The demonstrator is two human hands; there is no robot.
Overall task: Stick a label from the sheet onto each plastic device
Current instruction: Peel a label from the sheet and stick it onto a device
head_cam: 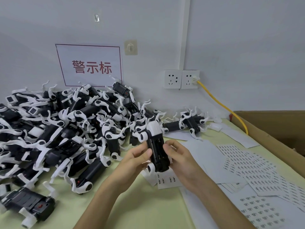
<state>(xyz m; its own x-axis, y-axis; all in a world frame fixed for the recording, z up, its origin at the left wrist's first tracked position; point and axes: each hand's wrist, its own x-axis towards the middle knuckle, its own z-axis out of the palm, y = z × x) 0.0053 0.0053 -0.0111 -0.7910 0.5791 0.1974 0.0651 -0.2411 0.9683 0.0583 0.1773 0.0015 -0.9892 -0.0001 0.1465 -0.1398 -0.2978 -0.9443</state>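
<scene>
**Held device** [156, 146]: black body, white cap at the top end, white wheel-like parts at the sides. Centre of the frame, raised above the tabletop [132, 204], standing roughly upright.

**Left hand** [133, 156]: just left of the device. Grip narrow, thumb and curled fingers closed on the device's left side.

**Right hand** [178, 156]: just right of the device. Grip likewise closed on its right side, fingers curled. Whether a label sits under the fingertips cannot be told.

**Pile of devices** [66, 126]: black and white, heaped against the wall, filling the left half of the frame.

**Label strip** [166, 180]: small white piece bearing a few labels, flat on the tabletop directly below the hands.

**Label sheets** [247, 164]: several, overlapping, printed with rows of small dark labels. Lower right.

**Cardboard box** [272, 123]: brown, at the right edge.

**Wall sign** [90, 66]: white, red border, red characters. Upper left of centre.

**Double socket** [181, 79]: on the wall, right of centre. A yellow cable [221, 103] is plugged into it and runs down toward the box.
</scene>
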